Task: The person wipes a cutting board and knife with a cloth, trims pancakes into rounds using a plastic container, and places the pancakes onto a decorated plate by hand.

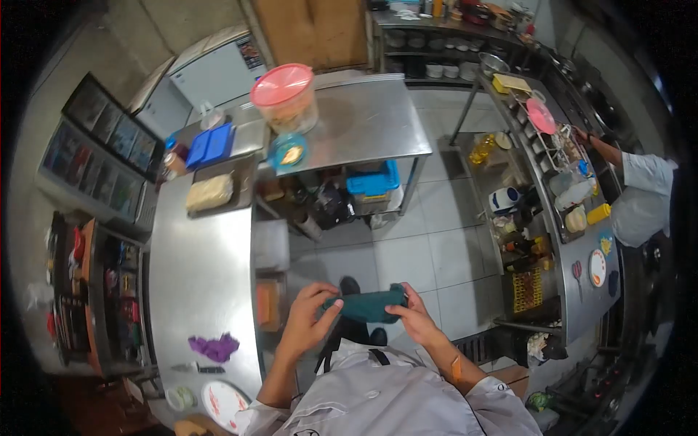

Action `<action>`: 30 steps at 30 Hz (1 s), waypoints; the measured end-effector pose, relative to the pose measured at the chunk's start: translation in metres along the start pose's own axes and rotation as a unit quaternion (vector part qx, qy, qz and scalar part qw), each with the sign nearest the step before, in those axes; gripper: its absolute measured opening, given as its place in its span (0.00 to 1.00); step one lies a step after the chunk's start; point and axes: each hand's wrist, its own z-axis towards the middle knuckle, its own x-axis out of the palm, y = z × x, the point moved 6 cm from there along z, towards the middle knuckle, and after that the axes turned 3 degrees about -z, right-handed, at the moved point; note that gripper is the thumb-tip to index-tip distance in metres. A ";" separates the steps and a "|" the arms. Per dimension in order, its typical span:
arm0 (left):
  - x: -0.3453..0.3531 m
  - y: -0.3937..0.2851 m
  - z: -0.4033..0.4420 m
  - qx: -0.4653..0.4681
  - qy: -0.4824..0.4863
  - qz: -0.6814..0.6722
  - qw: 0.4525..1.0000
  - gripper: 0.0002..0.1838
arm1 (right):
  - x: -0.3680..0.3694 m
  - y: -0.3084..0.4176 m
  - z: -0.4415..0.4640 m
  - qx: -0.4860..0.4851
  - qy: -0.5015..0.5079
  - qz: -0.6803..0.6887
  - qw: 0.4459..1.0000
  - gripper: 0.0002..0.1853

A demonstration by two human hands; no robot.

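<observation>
A dark green cloth (366, 306), folded into a narrow strip, is stretched between my two hands in front of my white jacket. My left hand (317, 312) pinches its left end between thumb and fingers. At the other end, my right hand (415, 313) grips the cloth with the thumb on top. The cloth hangs above the tiled floor, just right of the steel table (200, 276). On that table lie a purple cloth (214, 347), a knife (198, 368) and a red-and-white plate (224, 405).
A back table (363, 120) holds a red-lidded tub (283, 98) and a teal bowl (289, 151). Wrapped food (209, 193) sits in a tray at left. Along the right runs a loaded counter (578, 291), with another person (643, 189) beside it.
</observation>
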 end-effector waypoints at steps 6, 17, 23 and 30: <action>0.025 0.019 0.151 0.000 0.213 -0.093 0.973 0.12 | -0.041 0.071 0.085 -0.012 0.088 -0.022 0.996 0.21; 0.073 -0.012 0.345 0.171 0.328 0.056 0.927 0.33 | -0.016 0.217 0.201 -0.239 0.066 -0.331 0.911 0.10; 0.103 -0.003 0.412 0.163 0.310 -0.083 0.933 0.26 | -0.048 0.269 0.241 -0.241 0.109 -0.274 0.925 0.19; 0.117 0.040 0.446 -0.015 0.387 -0.006 0.922 0.13 | -0.082 0.324 0.280 -0.318 0.166 -0.335 0.871 0.15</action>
